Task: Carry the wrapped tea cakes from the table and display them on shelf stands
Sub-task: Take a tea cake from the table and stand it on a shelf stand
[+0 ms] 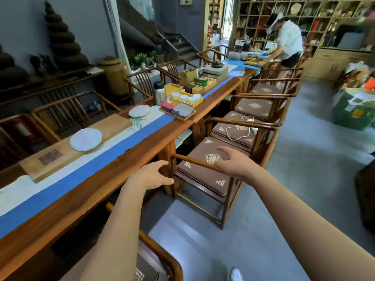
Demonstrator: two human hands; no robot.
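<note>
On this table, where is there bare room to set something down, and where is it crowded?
Free: the blue runner and wood edge beside the near tea cake, and the board between it and the far tea cake. Crowded: past that, around the cloth tray and cups.

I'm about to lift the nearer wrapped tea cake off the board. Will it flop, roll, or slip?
The nearer tea cake lies as a flat, even disc, so it is probably stiff and unlikely to roll. Its paper wrap looks smooth and creased, so it may slip or tear.

We reach both bare arms forward, left hand (151, 176) and right hand (233, 159) held palm-down with fingers loosely spread, holding nothing.
</note>
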